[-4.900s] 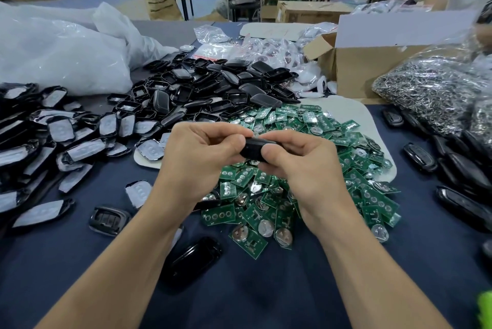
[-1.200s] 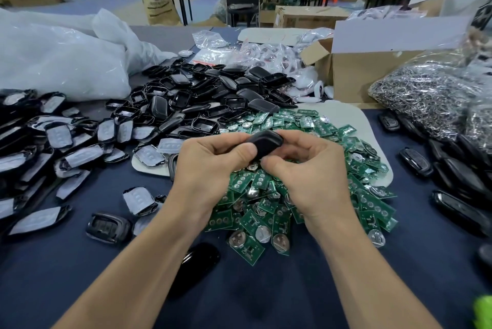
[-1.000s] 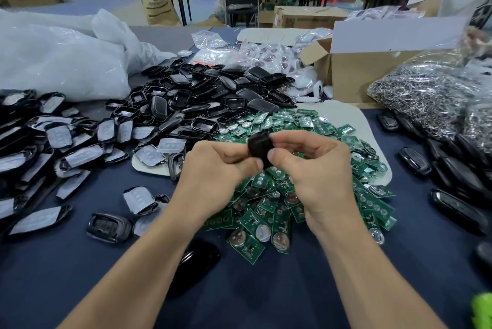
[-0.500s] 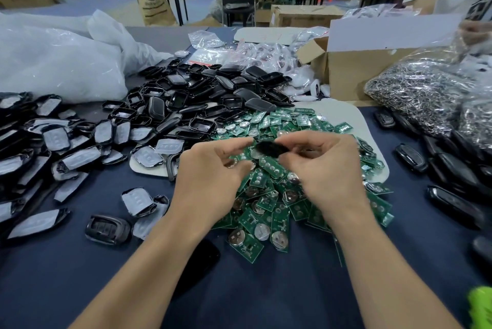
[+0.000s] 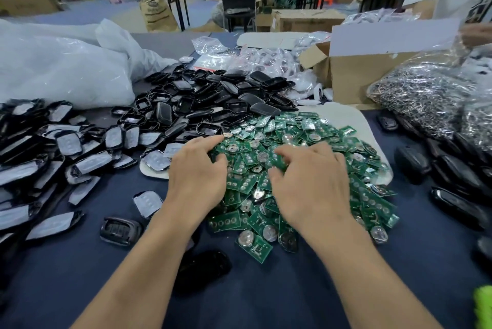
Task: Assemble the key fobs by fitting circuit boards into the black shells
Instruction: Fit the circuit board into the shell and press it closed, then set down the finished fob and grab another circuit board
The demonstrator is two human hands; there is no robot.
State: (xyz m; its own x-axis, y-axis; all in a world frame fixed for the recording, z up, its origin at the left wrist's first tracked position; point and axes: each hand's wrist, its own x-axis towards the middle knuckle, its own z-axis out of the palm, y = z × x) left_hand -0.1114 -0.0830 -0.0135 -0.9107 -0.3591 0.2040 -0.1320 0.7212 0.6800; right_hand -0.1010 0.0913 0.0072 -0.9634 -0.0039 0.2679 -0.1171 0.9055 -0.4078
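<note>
Circuit boards [image 5: 319,139] heaped under both hands.
Left hand [image 5: 197,171] loose, empty; right hand [image 5: 311,182] fingertips buried in the pile, grip unclear.

No legible text. Print on brown sack [image 5: 155,10] and green circuit boards [image 5: 292,142] too blurred to read.
</note>
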